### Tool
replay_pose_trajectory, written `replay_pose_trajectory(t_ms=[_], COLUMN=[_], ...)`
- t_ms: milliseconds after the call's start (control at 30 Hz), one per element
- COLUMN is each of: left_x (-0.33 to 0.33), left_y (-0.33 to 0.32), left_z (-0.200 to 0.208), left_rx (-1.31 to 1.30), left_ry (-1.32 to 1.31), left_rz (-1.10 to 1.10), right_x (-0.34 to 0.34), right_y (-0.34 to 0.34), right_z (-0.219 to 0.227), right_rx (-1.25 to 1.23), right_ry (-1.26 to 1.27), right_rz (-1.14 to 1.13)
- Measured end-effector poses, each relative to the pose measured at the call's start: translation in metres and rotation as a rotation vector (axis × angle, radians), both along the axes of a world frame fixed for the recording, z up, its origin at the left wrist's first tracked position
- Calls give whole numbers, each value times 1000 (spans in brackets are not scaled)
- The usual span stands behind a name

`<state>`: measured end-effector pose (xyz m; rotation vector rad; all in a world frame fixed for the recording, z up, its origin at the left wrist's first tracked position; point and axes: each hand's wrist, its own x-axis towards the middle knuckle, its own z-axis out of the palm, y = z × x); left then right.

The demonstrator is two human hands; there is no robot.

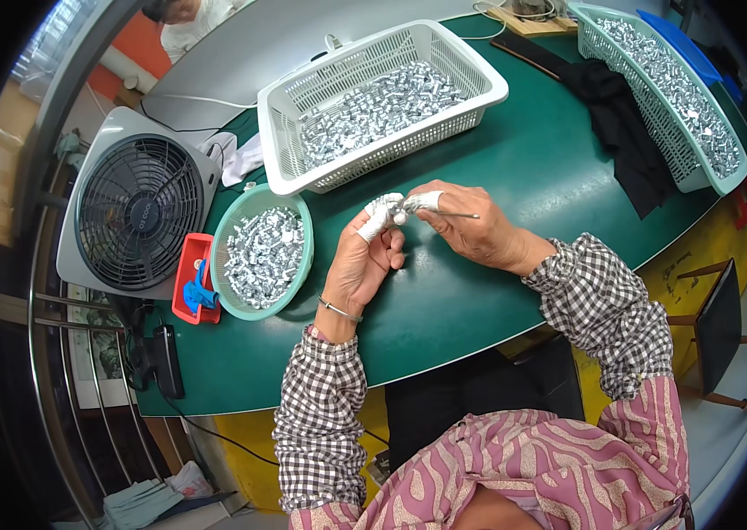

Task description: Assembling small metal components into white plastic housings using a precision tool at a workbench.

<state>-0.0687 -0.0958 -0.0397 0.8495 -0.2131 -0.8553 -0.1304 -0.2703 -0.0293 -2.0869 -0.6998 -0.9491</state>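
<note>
Above the green table my two hands meet, fingertips close together. My left hand [369, 243] is closed in a pinch on a small silvery metal part [401, 217]; white wrapping covers its thumb and a fingertip. My right hand [479, 228], also with white finger wrapping, grips a thin rod-like tool [457, 215] whose end sticks out to the right. The tool's other end is hidden at the part. Left of my left hand stands a round light-green basket [301, 274] full of small silvery metal parts [263, 256].
A large white basket [387, 140] of metal parts stands beyond my hands. Another long basket [682, 172] is at the far right, near a black cloth [616, 115]. At left are a fan [139, 208] and a red tray [206, 314] with a blue item.
</note>
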Motion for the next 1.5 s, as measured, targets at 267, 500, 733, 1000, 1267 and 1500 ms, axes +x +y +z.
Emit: replay_pose_trajectory(t_ms=[267, 500, 733, 1000, 1267, 1500], left_x=[-1, -5, -4, -5, -11, -17], left_y=[-4, -3, -3, -6, -11, -7], left_z=[1, 3, 6, 12, 8, 8], left_rx=[79, 106, 145, 247, 806, 983], left_ry=[-16, -43, -83, -237, -1533, -1779], left_rz=[46, 25, 21, 224, 506, 523], right_x=[1, 4, 1, 7, 14, 15], right_y=[0, -1, 1, -9, -14, -10], right_z=[3, -2, 2, 7, -2, -4], right_rx=[-166, -120, 86, 604, 452, 373], right_ry=[-48, 34, 95, 629, 465, 398], right_rz=[-4, 0, 15, 100, -86, -120])
